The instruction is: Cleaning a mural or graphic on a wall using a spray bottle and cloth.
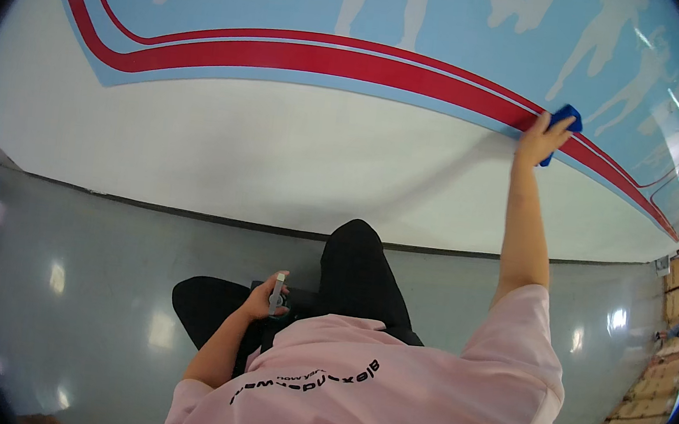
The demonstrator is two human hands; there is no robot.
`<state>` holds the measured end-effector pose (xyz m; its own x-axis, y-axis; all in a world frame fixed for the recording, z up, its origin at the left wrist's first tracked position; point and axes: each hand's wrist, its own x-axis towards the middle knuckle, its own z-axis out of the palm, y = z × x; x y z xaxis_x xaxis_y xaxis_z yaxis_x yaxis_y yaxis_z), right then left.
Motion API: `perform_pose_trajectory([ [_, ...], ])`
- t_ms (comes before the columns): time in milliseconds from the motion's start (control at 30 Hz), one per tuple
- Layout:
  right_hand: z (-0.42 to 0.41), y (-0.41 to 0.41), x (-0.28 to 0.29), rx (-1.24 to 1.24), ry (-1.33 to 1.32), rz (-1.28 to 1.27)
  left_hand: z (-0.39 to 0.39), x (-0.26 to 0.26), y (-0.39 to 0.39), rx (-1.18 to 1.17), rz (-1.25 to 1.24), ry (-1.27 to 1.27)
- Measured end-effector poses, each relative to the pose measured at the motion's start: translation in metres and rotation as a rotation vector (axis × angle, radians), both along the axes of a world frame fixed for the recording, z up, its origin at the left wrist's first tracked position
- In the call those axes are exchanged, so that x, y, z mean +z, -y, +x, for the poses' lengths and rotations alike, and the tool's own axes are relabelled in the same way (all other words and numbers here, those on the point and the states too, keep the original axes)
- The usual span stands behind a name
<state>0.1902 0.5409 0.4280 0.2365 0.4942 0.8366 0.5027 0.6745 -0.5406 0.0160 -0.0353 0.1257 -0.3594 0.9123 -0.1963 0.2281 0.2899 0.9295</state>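
My right hand [542, 139] holds a blue cloth [565, 119] flat against a wall panel, over its red stripe [330, 64] and light blue border. Part of the cloth shows above the fingers and part below the palm. Down by my lap, my left hand [268, 299] is closed around a small object with a light grey strip or handle [276, 292]; its kind cannot be told. Something dark lies behind that hand, partly hidden. The light blue mural [243, 6] with pale human silhouettes spreads above the stripe.
The white lower wall [295, 158] meets a glossy grey floor [125, 239] along a dark base strip [251, 225]. My bent knees in black trousers [356, 257] are close to the wall. Brown boxes or crates [628, 422] stand at the far right, with a person in the distance.
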Motion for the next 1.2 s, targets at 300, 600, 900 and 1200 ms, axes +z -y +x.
perform_pose_trajectory([
  [300,-0.138,0.151,-0.007,0.185,0.394,0.211,0.008,0.020,-0.012,-0.021,-0.050,-0.007],
  [600,-0.229,0.254,0.034,0.716,0.692,0.466,0.014,0.007,-0.011,0.024,-0.075,-0.017],
  [900,-0.187,0.198,0.057,0.645,0.811,0.708,0.029,-0.001,0.000,0.172,-0.080,-0.066],
  [1200,-0.009,0.024,0.044,-0.002,0.460,0.504,0.027,0.009,-0.009,0.176,-0.070,-0.051],
])
